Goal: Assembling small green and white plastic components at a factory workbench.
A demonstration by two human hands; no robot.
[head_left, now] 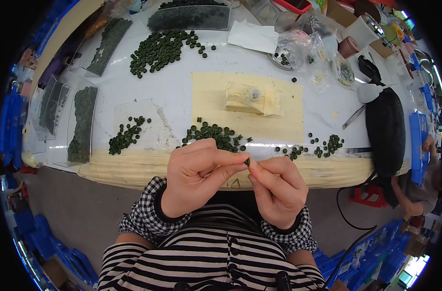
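Both the left hand (197,175) and right hand (276,190) pinch one small dark green ring (247,162) between their fingertips.

Along the far edge of your desk (182,92) stands a clear, shallow rectangular plastic box (189,17), filled with dark green pieces. Near the far left corner lies a second clear box (107,46), long and narrow, set at a slant and likewise full of green pieces. By the left edge a third clear box (81,124) stands lengthwise, with two more empty-looking clear ones (51,104) just beside it. Toward the far right corner you have a cluster of crumpled clear plastic bags (310,48), small parts showing inside. No screens or signs are clear enough to tell.
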